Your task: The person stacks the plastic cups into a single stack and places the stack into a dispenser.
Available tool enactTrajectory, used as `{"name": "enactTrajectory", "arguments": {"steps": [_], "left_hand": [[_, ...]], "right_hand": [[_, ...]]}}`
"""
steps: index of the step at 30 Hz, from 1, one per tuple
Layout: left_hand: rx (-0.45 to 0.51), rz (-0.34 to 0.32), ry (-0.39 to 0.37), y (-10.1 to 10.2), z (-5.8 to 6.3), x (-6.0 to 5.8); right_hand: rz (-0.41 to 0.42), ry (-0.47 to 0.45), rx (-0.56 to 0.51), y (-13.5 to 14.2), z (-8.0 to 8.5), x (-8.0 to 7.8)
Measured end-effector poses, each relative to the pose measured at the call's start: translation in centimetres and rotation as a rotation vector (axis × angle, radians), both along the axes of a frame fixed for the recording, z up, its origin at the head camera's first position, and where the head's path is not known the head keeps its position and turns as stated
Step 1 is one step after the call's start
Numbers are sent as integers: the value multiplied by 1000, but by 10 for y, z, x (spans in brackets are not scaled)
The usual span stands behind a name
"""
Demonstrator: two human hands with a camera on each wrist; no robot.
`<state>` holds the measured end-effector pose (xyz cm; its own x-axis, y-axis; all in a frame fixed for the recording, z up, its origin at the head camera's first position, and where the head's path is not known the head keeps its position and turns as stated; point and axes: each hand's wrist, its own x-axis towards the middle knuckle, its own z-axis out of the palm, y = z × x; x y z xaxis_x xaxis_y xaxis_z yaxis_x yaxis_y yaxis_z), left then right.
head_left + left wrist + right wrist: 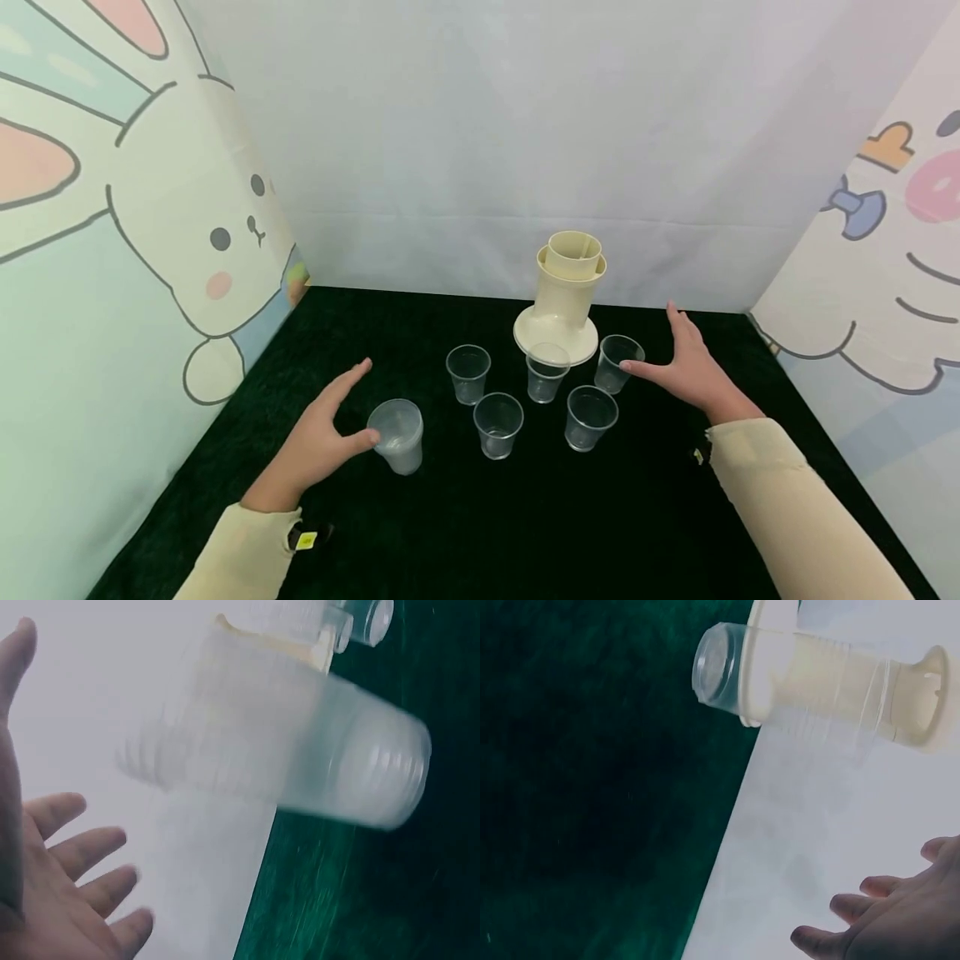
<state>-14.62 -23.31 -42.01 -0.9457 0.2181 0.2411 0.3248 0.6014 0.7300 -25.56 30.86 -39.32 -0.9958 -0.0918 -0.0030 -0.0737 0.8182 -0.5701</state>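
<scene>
My left hand (315, 442) is spread beside a stack of clear plastic cups (401, 437) at the left. Its thumb overlaps the stack's rim in the head view; the left wrist view shows the fingers apart from the nested cups (360, 757). On the other side, my right hand (693, 371) has its fingers spread beside the rear right plastic cup (613, 375). The thumb tip overlaps that cup's rim in the head view, but whether it touches cannot be told. In the right wrist view the fingers stand apart from the cup (720, 667).
More clear cups stand upright in the middle, among them a front left cup (498, 429) and a front right cup (590, 421). Behind them rises a cream cylindrical holder (564, 304) on a round base. Dark green cloth (480, 533) covers the table, with a white curtain (480, 150) behind.
</scene>
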Motion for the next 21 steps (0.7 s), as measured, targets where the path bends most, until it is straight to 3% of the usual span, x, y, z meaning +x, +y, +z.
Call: {"name": "enactTrajectory", "arguments": {"steps": [9, 21], "left_hand": [[136, -22, 2, 19, -10, 8], [121, 26, -15, 31, -20, 12]], "right_hand": [[18, -95, -118, -10, -7, -9], [2, -111, -236, -19, -19, -18]]}}
